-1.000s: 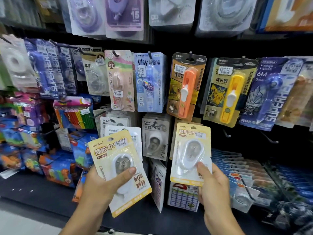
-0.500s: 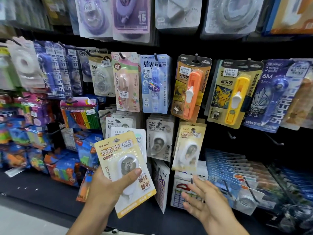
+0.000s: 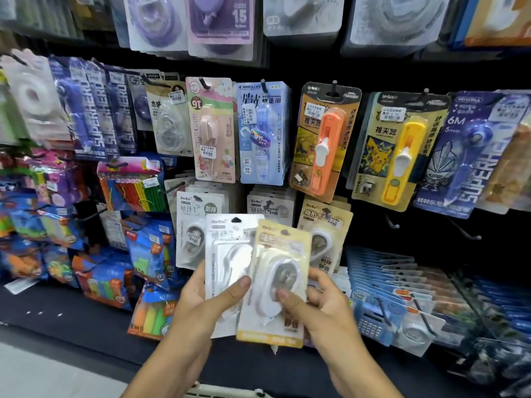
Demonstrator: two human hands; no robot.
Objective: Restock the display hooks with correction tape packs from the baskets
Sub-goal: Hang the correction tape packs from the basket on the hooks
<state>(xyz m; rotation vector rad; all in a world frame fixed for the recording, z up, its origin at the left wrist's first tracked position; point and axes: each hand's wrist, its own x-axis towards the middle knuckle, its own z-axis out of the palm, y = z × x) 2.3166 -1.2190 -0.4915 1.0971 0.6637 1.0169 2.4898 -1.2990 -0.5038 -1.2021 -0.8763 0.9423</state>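
Low in the middle of the head view I hold two correction tape packs in front of the display. My left hand grips a white pack, thumb across its front. My right hand pinches a yellow pack that overlaps the white one on its right side. Behind them, matching packs hang on hooks: white ones at left, more white ones in the middle and yellow ones at right.
Bare hooks stick out of the black panel to the right of the yellow packs. Blue packs stand in rows lower right. A pale basket rim shows at the bottom edge. Coloured stationery fills the left shelves.
My right hand, empty after leaving a yellow pack on its hook, has come to the packs in my left hand and pinched the yellow one. A white pack now shows behind it.
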